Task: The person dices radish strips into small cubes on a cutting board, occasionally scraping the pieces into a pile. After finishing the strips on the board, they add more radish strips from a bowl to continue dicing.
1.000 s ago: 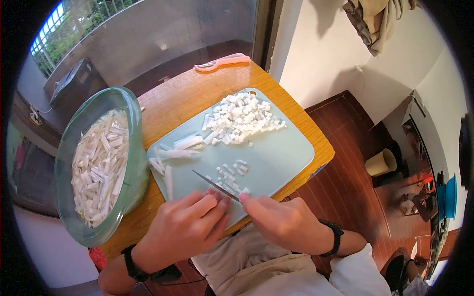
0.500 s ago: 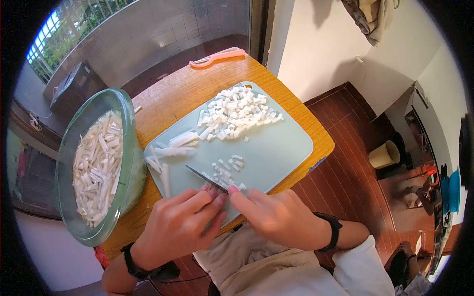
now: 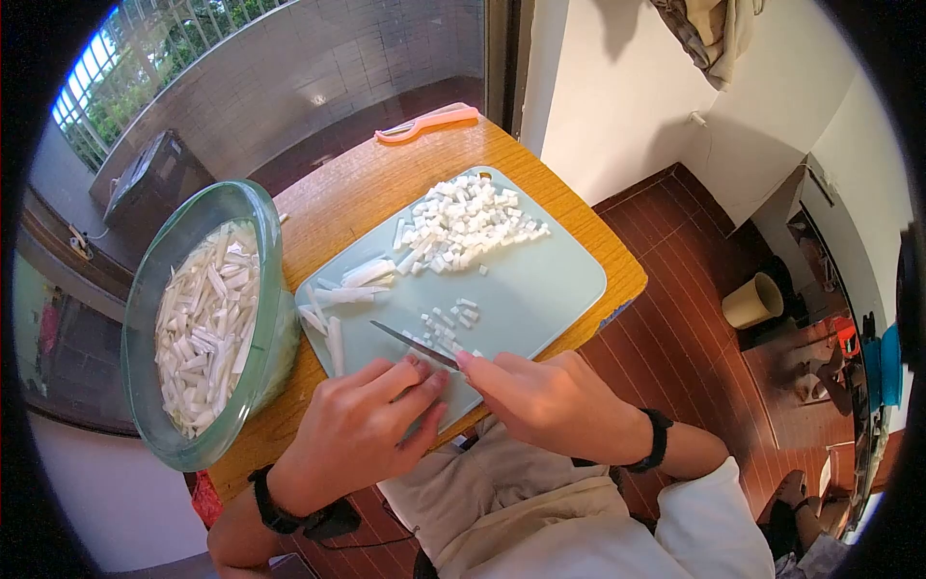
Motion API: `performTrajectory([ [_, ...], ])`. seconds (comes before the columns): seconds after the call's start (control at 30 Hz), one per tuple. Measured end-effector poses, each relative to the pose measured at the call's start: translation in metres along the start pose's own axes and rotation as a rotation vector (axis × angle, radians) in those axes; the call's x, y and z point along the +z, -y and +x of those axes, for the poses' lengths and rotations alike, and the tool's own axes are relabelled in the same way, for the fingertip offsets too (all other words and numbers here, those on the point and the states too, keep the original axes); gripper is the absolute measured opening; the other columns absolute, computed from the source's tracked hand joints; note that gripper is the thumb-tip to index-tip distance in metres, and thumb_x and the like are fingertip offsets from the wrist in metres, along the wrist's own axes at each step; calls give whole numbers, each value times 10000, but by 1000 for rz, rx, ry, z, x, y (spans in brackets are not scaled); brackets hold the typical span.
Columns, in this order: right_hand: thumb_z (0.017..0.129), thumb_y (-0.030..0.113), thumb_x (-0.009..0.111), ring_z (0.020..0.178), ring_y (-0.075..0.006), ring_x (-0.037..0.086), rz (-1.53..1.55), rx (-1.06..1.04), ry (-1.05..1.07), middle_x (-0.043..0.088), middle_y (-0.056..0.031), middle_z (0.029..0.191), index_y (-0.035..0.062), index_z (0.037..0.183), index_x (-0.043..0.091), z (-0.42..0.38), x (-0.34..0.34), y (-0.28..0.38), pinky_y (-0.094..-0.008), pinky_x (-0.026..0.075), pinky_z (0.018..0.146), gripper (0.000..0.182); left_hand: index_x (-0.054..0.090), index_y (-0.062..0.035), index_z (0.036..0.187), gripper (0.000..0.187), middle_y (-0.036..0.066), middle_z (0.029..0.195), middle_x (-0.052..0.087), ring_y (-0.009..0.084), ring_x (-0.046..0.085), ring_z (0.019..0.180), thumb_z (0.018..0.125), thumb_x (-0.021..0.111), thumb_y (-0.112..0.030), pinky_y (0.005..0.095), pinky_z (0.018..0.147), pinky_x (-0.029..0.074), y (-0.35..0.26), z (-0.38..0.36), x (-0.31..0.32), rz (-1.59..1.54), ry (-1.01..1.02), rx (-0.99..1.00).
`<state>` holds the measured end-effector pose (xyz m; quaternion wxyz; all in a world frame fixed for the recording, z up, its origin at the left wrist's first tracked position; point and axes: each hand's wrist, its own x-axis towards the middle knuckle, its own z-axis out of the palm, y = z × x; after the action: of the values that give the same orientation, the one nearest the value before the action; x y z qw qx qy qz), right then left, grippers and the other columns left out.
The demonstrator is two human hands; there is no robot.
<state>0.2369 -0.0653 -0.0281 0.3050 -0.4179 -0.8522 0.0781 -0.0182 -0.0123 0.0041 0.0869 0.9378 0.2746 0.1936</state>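
Observation:
My right hand [image 3: 545,400] grips a knife [image 3: 413,344], its thin blade pointing to the upper left, low over a pale blue cutting board [image 3: 550,289]. Close to the blade, the fingers of my left hand [image 3: 371,415] are curled together at the board's near edge; what they hold is hidden. Just beyond the knife lie several small white cubes [image 3: 465,311]. A large heap of white vegetable cubes [image 3: 468,222] covers the far part of the board. At its left side rest cut white vegetable strips [image 3: 357,280].
A green-tinted glass bowl [image 3: 278,338] full of white strips in liquid stands at the table's left. On the far end of the wooden table [image 3: 338,183] lies a pink peeler [image 3: 427,124]. A beige bin [image 3: 752,301] is on the floor to the right.
The view has shifted slightly, so the table and bowl appear a little lower and the bowl farther right. Both hands keep their places at the board, the knife still in my right hand.

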Motion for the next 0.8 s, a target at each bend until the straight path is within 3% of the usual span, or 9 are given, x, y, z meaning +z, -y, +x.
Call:
performTrajectory([
  [0.8,962,88,689,695,-360,751,-28,-6,54,699,-152,942,-29,1391,607,-2,-1,5,-446,604,557,452,828,-82,1062,201,48,1098,733,263,749,854,870,867,-127,396,712,630,0,0,1,-11,12,5],
])
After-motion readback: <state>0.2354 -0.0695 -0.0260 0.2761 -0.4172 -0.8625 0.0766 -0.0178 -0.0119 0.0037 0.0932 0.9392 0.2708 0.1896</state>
